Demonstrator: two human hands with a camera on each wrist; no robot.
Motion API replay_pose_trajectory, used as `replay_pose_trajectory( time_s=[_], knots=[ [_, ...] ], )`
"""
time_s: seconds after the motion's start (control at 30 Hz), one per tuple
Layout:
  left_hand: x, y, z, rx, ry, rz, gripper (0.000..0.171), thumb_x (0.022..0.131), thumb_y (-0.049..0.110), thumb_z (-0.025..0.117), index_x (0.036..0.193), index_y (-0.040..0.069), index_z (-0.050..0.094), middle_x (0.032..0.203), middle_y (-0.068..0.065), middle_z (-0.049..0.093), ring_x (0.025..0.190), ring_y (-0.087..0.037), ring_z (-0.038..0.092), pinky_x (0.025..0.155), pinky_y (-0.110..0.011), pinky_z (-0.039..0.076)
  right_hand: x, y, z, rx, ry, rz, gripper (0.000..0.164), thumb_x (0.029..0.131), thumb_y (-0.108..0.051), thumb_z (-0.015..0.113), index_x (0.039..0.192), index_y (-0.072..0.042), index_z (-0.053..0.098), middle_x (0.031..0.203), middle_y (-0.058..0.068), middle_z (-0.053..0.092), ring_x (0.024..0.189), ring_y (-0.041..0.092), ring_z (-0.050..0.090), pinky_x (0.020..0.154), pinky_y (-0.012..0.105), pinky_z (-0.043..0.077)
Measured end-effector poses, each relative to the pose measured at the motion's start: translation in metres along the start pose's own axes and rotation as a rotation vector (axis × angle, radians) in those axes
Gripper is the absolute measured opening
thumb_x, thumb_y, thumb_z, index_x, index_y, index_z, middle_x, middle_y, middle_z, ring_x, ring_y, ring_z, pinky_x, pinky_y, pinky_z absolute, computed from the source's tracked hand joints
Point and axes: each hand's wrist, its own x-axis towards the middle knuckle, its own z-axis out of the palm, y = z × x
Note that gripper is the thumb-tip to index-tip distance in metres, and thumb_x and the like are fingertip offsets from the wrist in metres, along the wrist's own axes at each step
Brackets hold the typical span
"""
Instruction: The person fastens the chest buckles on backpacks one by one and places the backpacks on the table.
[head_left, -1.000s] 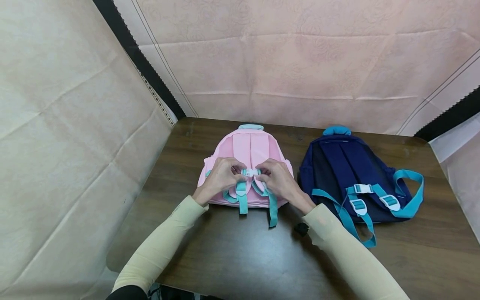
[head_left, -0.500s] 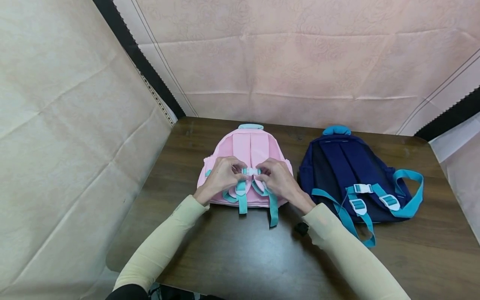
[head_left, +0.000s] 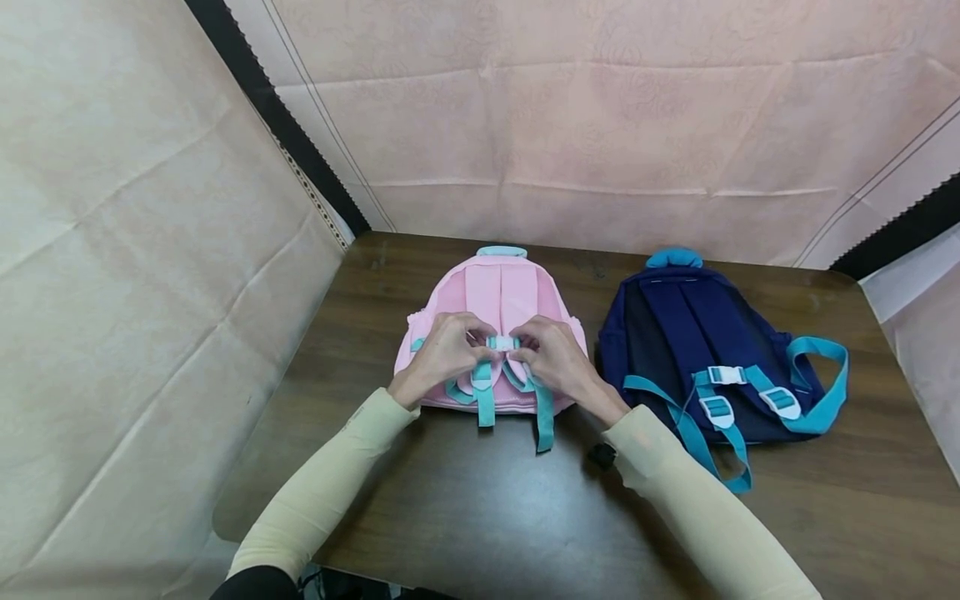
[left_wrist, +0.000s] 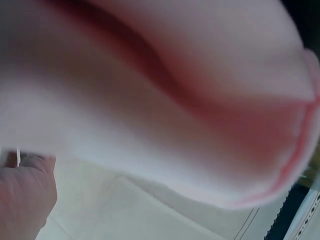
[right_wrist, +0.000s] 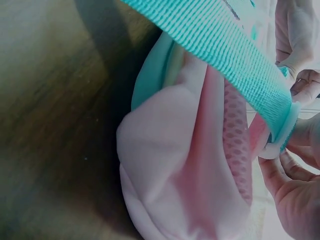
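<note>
A pink backpack lies with its strap side up and its pale blue handle at the far end. Across its middle, my left hand pinches the turquoise strap at the left end of a pale side-release buckle. From the other side, my right hand pinches the buckle's right end. Two turquoise strap tails hang over the backpack's near edge. Close up in the right wrist view, a ribbed strap runs to a white adjuster beside the right hand's fingertips. Blurred pink fabric fills most of the left wrist view.
To the right lies a navy backpack with blue straps and a fastened white buckle. Both bags are on a brown wooden table. Pale cloth sheets hang behind and to the left.
Both hands stay at the buckle in nearly the same place. The buckle shifts very slightly to the right between the fingertips, and the right strap tail sways a little.
</note>
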Motion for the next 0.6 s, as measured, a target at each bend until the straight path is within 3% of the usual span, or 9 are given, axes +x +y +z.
replay_pose_trajectory(
  time_s=[0.3,0.43,0.6],
  knots=[
    [0.002,-0.001,-0.002,0.092,-0.141,0.006,0.032,0.089,0.023,0.092,0.116,0.007,0.083,0.109,-0.007,0.082,0.096,-0.020,0.072,0.090,-0.037,0.063,-0.003,0.002,0.005,-0.041,-0.039,0.032,0.028,0.097,-0.006,0.081,0.124,0.001,0.078,0.109,0.016,0.077,0.092,0.025,0.073,0.087,0.042,0.066],
    [0.003,-0.001,0.001,0.127,-0.197,0.004,0.044,0.091,0.039,0.088,0.124,0.010,0.079,0.124,-0.006,0.079,0.116,-0.024,0.070,0.106,-0.045,0.060,-0.010,0.003,-0.002,-0.061,-0.059,0.051,0.033,0.098,-0.010,0.081,0.129,0.001,0.076,0.114,0.018,0.078,0.096,0.027,0.076,0.089,0.045,0.067],
    [0.007,-0.003,0.001,0.198,-0.241,-0.006,0.065,0.092,0.057,0.079,0.140,0.013,0.072,0.147,-0.006,0.069,0.143,-0.028,0.057,0.122,-0.052,0.050,-0.023,0.007,-0.021,-0.082,-0.050,0.092,0.038,0.101,-0.016,0.079,0.134,0.002,0.074,0.119,0.019,0.078,0.097,0.029,0.076,0.084,0.044,0.067]
  ],
)
